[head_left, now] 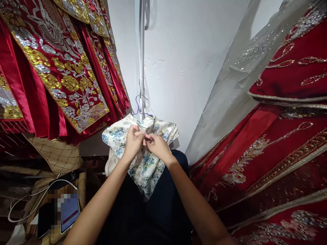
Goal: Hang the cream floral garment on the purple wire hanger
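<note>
A white short-sleeved blouse [146, 170] with blue and green flowers hangs on a dark blue wire hanger [138, 108], its lower part over my lap. Just below its collar, my left hand [133, 141] pinches the front of the cloth. My right hand [156, 146] is closed at the same spot, its fingertips meeting those of the left. Whatever small fastening lies between the fingertips is hidden.
Red embroidered garments with gold and silver hang at the left [68, 78]. Beaded red dresses [255, 163] and a sheer glittery white cloth [224, 92] crowd the right. A phone [69, 212] and a white cable [38, 200] lie on a wooden stand at lower left.
</note>
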Action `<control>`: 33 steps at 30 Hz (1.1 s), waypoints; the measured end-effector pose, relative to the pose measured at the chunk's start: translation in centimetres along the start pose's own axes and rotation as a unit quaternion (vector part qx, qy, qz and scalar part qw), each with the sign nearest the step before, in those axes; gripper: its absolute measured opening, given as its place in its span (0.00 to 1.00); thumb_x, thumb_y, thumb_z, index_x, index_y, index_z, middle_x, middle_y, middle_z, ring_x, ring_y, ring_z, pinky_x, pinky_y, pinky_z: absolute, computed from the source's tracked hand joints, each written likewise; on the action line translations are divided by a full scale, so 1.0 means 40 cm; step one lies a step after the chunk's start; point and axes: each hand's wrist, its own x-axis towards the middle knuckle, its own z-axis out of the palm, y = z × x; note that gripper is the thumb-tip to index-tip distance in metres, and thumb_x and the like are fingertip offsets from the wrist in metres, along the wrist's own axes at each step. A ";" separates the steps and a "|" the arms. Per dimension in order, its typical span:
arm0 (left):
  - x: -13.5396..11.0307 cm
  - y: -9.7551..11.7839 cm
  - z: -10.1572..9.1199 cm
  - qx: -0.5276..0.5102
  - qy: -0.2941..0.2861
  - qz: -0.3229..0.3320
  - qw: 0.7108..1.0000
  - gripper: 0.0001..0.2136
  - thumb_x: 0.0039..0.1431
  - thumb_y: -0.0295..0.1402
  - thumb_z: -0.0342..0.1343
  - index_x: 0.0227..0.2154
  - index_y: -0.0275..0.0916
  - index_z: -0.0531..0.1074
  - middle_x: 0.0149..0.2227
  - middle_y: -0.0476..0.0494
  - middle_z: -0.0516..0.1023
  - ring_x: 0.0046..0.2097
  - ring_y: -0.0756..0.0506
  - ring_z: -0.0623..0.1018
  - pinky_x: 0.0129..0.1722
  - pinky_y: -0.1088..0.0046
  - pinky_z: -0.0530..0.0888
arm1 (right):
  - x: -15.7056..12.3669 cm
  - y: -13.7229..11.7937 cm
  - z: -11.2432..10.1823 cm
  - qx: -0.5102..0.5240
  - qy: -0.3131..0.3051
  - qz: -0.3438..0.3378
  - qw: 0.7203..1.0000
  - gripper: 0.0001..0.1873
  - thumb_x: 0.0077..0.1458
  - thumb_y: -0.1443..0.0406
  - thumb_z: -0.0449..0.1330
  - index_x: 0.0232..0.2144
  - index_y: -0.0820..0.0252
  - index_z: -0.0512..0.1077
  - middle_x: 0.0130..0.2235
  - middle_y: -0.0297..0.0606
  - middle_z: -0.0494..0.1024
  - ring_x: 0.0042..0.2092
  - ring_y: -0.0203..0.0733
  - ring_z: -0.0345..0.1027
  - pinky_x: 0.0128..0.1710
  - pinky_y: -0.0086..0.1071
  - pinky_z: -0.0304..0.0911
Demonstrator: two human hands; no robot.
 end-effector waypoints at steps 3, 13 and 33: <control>0.008 0.015 0.013 -0.026 0.003 -0.004 1.000 0.19 0.51 0.33 0.61 0.34 0.44 0.52 0.23 0.54 0.78 0.15 0.55 0.64 0.18 0.82 0.62 | 0.028 -0.008 0.034 -0.076 -0.001 -0.007 0.997 0.08 0.58 0.64 0.53 0.30 0.57 0.71 0.29 0.38 0.76 0.30 0.41 0.66 0.28 0.30 0.50; 0.033 0.054 0.036 -0.049 0.019 -0.019 0.998 0.21 0.48 0.32 0.63 0.34 0.44 0.53 0.23 0.53 0.78 0.15 0.55 0.65 0.18 0.82 0.60 | 0.084 0.019 0.073 -0.157 0.083 -0.004 0.984 0.10 0.57 0.60 0.55 0.30 0.59 0.74 0.27 0.41 0.75 0.27 0.41 0.62 0.27 0.33 0.45; 0.067 0.079 0.001 0.035 -0.008 0.011 0.999 0.19 0.51 0.33 0.62 0.34 0.44 0.53 0.23 0.54 0.77 0.15 0.53 0.69 0.16 0.82 0.61 | 0.093 -0.022 -0.063 0.013 0.064 -0.128 0.990 0.13 0.62 0.61 0.54 0.48 0.55 0.70 0.32 0.32 0.74 0.27 0.35 0.62 0.29 0.28 0.52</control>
